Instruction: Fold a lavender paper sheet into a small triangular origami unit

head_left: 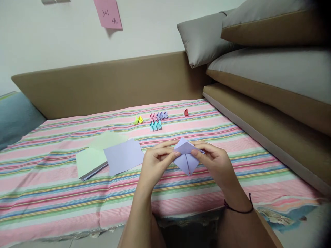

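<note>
Between my two hands is a purple folded paper (pixel 186 162), diamond-shaped, with a flap turned down at the top and a slit along its lower middle. My left hand (pixel 161 160) pinches its left corner between thumb and fingers. On the opposite corner, my right hand (pixel 210 156) has its thumb pressed on the front and its fingers behind. The paper is held above the striped cloth. To the left of my left hand lies a flat purple sheet (pixel 124 157), partly over a stack of pale green paper (pixel 90 162).
Farther back on the striped cloth (pixel 64 196) stand small folded paper pieces: yellow ones (pixel 140 119), a pink and purple row (pixel 159 115), a turquoise row (pixel 155 125) and a red one (pixel 186 112). Stacked cushions (pixel 271 75) rise at the right, a blue pillow (pixel 18 117) at the left.
</note>
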### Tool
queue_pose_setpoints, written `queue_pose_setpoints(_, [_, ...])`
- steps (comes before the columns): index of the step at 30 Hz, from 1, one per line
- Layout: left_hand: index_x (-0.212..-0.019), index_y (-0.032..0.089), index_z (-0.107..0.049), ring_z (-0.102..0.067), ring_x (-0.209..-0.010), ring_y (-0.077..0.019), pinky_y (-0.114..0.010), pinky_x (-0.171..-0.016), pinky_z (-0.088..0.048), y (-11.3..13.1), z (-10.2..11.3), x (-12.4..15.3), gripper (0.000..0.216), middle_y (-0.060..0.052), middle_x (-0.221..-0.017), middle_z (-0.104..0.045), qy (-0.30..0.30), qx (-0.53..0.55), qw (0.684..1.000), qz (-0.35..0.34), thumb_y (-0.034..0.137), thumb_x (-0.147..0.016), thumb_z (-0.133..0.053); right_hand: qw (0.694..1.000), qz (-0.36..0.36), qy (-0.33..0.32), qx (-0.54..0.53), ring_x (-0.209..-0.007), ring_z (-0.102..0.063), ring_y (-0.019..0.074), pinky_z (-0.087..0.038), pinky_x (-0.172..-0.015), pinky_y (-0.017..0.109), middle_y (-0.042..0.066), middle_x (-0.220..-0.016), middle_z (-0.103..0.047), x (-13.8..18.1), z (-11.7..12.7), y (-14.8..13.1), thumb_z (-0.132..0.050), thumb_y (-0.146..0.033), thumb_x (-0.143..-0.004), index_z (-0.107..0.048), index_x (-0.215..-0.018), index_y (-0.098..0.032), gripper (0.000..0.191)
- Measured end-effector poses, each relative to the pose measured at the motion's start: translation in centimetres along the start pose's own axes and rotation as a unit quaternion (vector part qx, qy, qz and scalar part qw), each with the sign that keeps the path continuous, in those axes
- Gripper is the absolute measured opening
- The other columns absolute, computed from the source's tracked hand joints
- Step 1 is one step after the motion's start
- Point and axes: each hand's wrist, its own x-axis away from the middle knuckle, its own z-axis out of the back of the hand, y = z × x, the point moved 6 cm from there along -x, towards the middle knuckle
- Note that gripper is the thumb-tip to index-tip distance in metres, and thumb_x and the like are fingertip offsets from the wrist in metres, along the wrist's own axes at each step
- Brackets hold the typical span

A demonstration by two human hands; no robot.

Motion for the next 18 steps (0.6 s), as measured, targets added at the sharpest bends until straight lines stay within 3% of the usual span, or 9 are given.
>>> queue_pose_setpoints(5, [-0.071,0.014,-0.072,-0.067,-0.094,-0.0234,-0.027,-0.071,-0.055,-0.8,-0.7,0.0,0.011,-0.011,-0.111,-0.069,0.016,0.113,0.992,0.047,0.025,-0.071,-0.074,1.0,-0.008,0.013,0.0,-0.089,-0.062,0.0183,-0.049,-0.072,0.026,0.005,-0.092,-0.067,0.0,-0.1,-0.2,-0.065,-0.028,-0.081,-0.069,-0.076,-0.02,0.01])
queue_pose_setpoints(10, [-0.065,0.012,-0.067,-0.066,-0.069,-0.0136,-0.02,-0.06,-0.053,-1.2,-1.1,0.0,0.016,-0.008,-0.087,-0.072,0.041,0.12,0.989,0.071,0.024,-0.068,-0.076,0.997,-0.047,0.042,-0.048,-0.078,-0.062,0.0159,-0.049,-0.063,0.024,0.003,-0.085,-0.066,0.1,0.1,0.6,-0.07,-0.031,-0.076,-0.065,-0.074,-0.02,0.012])
queue_pose_setpoints(12, [-0.073,0.013,-0.067,-0.065,-0.065,-0.0121,-0.019,-0.057,-0.052,-1.2,-1.0,0.0,0.017,-0.004,-0.076,-0.071,0.054,0.124,0.988,0.075,0.023,-0.065,-0.078,0.996,-0.058,0.056,-0.05,-0.072,-0.06,0.0143,-0.049,-0.06,0.023,0.002,-0.081,-0.065,0.1,0.2,0.9,-0.072,-0.031,-0.074,-0.064,-0.074,-0.019,0.014])
queue_pose_setpoints(16, [-0.103,0.015,-0.067,-0.067,-0.07,-0.0135,-0.02,-0.06,-0.053,-1.2,-1.2,-0.1,0.04,-0.003,-0.078,-0.072,0.066,0.103,0.989,0.078,0.024,-0.066,-0.078,0.995,-0.066,0.054,-0.048,-0.065,-0.058,0.0129,-0.047,-0.055,0.023,0.002,-0.076,-0.062,0.2,0.0,1.1,-0.073,-0.032,-0.072,-0.063,-0.077,-0.018,0.017])
queue_pose_setpoints(18, [-0.105,0.013,-0.069,-0.067,-0.069,-0.0147,-0.021,-0.06,-0.054,-1.2,-1.4,0.0,0.041,-0.005,-0.077,-0.073,0.072,0.084,0.991,0.081,0.027,-0.067,-0.076,0.996,-0.06,0.059,-0.034,-0.064,-0.057,0.0127,-0.046,-0.054,0.023,0.001,-0.074,-0.062,0.3,0.0,0.9,-0.073,-0.032,-0.072,-0.063,-0.077,-0.018,0.018])
